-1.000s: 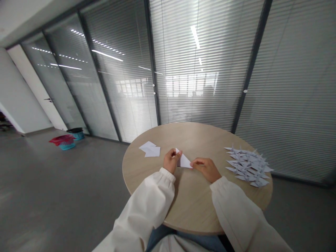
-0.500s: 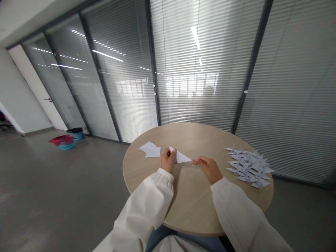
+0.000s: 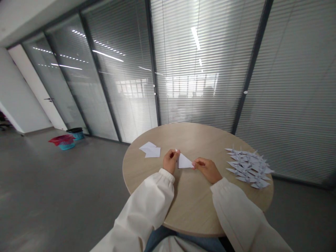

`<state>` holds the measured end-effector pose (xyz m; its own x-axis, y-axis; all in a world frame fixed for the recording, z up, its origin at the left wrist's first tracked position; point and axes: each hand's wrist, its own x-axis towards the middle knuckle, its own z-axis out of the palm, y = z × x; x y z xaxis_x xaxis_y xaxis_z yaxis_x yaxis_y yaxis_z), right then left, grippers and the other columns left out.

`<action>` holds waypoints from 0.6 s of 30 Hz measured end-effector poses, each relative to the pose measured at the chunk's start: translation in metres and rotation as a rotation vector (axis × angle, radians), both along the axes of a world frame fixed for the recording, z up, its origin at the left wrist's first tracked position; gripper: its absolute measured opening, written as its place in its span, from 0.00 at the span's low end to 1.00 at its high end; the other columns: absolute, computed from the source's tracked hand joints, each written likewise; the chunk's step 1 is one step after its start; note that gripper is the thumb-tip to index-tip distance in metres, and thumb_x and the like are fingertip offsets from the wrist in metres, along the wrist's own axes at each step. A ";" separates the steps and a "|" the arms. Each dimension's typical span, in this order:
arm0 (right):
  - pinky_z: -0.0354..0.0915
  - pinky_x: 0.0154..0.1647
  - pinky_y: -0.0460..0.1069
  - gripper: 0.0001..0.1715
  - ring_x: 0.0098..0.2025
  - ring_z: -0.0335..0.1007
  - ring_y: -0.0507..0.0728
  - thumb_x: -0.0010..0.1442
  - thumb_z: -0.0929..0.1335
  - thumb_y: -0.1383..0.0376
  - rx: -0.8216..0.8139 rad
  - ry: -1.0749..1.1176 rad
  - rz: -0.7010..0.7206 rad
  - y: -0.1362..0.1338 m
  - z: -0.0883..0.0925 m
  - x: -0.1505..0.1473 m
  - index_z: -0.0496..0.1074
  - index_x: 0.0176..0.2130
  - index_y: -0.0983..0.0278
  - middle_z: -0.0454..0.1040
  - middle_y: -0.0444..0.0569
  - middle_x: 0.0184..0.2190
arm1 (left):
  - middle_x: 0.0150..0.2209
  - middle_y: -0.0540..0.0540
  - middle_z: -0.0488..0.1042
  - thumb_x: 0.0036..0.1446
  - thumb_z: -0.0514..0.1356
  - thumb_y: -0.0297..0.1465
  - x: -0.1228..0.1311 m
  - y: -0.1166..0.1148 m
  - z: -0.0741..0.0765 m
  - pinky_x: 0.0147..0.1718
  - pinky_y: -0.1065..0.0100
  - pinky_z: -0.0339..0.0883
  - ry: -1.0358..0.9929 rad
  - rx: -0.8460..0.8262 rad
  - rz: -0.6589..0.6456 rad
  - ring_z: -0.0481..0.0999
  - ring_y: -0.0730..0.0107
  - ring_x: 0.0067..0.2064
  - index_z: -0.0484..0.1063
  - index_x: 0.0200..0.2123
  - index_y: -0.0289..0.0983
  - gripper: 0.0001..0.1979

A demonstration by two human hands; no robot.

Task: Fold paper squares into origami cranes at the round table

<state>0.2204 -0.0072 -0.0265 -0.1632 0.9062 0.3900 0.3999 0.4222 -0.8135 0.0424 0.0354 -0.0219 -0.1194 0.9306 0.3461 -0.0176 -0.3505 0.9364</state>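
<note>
Your left hand (image 3: 170, 161) pinches upright corner of folded paper triangle (image 3: 184, 162), held above round wooden table (image 3: 194, 140). Long axis runs rightward; far tip lies at narrow-curled right hand (image 3: 207, 170), grip unclear.

One left hand (image 3: 171, 161) and one right hand (image 3: 207, 170) are holding one paper triangle (image 3: 184, 162), while two paper sheets (image 3: 150, 150) and roughly twenty origami cranes (image 3: 249, 167) are lying nearby.

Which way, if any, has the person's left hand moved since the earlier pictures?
Yes: the left hand has shifted rightward since the picture half a second ago, farther from the loose white paper lying on the table.
</note>
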 end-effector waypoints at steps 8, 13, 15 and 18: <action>0.62 0.34 0.48 0.13 0.30 0.71 0.56 0.55 0.63 0.58 -0.018 0.013 -0.038 0.001 -0.002 0.004 0.72 0.27 0.64 0.76 0.47 0.25 | 0.27 0.49 0.68 0.40 0.63 0.44 -0.004 0.001 0.002 0.26 0.72 0.64 -0.289 -0.086 -0.003 0.69 0.72 0.31 0.67 0.26 0.35 0.18; 0.64 0.37 0.50 0.15 0.31 0.70 0.56 0.54 0.63 0.56 -0.061 0.152 -0.011 0.005 -0.002 0.005 0.70 0.27 0.64 0.75 0.47 0.24 | 0.38 0.43 0.73 0.44 0.61 0.46 0.002 -0.008 0.006 0.27 0.72 0.63 -0.313 -0.188 -0.236 0.72 0.67 0.38 0.71 0.39 0.37 0.23; 0.65 0.38 0.50 0.15 0.30 0.70 0.56 0.52 0.64 0.55 -0.105 0.250 0.009 0.007 -0.003 0.005 0.69 0.26 0.64 0.74 0.46 0.23 | 0.42 0.40 0.73 0.46 0.60 0.46 0.005 -0.013 0.008 0.32 0.70 0.64 -0.336 -0.196 -0.367 0.72 0.64 0.43 0.70 0.44 0.37 0.25; 0.67 0.38 0.51 0.15 0.29 0.69 0.56 0.50 0.65 0.53 -0.167 0.366 0.035 0.009 -0.005 0.004 0.67 0.24 0.63 0.72 0.45 0.22 | 0.46 0.38 0.72 0.48 0.61 0.43 0.007 -0.017 0.010 0.37 0.67 0.65 -0.359 -0.192 -0.480 0.70 0.60 0.47 0.69 0.46 0.37 0.24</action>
<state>0.2245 0.0019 -0.0317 -0.0727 0.9584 0.2760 0.0585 0.2804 -0.9581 0.0496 0.0181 -0.0118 0.2489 0.9510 0.1834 -0.4563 -0.0519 0.8883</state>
